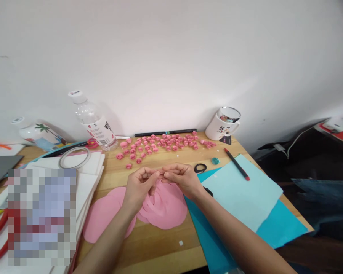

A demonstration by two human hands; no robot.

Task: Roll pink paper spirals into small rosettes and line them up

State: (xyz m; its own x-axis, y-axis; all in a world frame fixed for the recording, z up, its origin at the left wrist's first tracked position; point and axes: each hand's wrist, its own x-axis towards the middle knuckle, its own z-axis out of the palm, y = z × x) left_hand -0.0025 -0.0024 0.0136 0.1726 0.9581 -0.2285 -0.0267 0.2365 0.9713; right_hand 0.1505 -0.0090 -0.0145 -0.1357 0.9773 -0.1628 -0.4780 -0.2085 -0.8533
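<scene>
A strip of pink paper [161,175] sits pinched between the fingertips of the left hand [139,187] and right hand [185,180]; pink paper rounds [167,215] lie just below the grip, small rolled roses [175,148] beyond it, a pale blue sheet [237,190] to its right.

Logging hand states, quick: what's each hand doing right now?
Left hand: closed, thumb and fingers pinching pink paper.
Right hand: closed, pinching pink paper too, seemingly the same piece.
</scene>
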